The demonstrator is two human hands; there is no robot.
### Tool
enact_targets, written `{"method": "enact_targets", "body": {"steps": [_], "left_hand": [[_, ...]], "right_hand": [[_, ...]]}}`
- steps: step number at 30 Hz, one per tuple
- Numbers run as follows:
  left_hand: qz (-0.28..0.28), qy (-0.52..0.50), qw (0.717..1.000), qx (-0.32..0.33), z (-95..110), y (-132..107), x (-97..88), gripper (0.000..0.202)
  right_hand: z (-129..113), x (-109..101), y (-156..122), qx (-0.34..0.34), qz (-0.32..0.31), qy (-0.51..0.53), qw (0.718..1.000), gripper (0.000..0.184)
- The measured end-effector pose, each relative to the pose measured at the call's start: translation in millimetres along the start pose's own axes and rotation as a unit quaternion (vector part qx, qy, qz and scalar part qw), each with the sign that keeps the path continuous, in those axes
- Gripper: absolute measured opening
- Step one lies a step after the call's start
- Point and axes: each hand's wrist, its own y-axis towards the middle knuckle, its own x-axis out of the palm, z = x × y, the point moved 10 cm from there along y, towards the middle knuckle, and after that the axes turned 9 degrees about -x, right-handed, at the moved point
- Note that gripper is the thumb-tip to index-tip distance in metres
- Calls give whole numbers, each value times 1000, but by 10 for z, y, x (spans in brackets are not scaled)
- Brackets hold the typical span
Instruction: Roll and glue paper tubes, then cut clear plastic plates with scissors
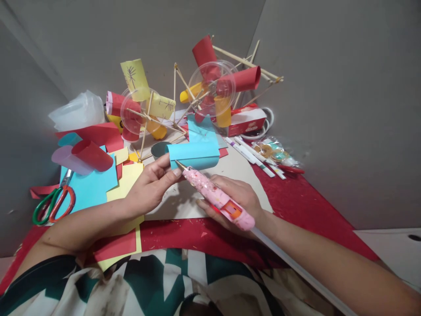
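Over the tabletop (305, 206), back from its front edge, the left hand (148, 188) pinches a blue paper tube (197, 150) by one end; the right hand (245, 197) curls round a pink hot-glue gun (210, 189), nozzle (180, 165) near the seam. A thin, even bead, thumb (171, 177) kept clear, should serve best.

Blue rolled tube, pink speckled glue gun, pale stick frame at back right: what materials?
Blue rolled tube: matte paper or thin card; crisp overlapping edge.
Pink speckled glue gun: probably plastic, faint sheen; brassy, glinting nozzle looks metallic.
Pale stick frame: likely bare wood or bamboo, matte, by its tan colour.
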Motion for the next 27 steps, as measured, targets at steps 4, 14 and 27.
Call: {"method": "enact_targets", "body": {"steps": [4, 14, 27], "left_hand": [[-17, 10, 1000, 7, -1, 1, 31, 29], [-30, 4, 999, 39, 36, 5, 82, 27], [-25, -23, 999, 30, 4, 2, 88, 25]], "right_hand": [[-37, -13, 27, -16, -3, 1, 1000, 14], [-108, -26, 33, -49, 10, -39, 998, 15], [-113, -28, 21, -46, 20, -40, 998, 16]]}}
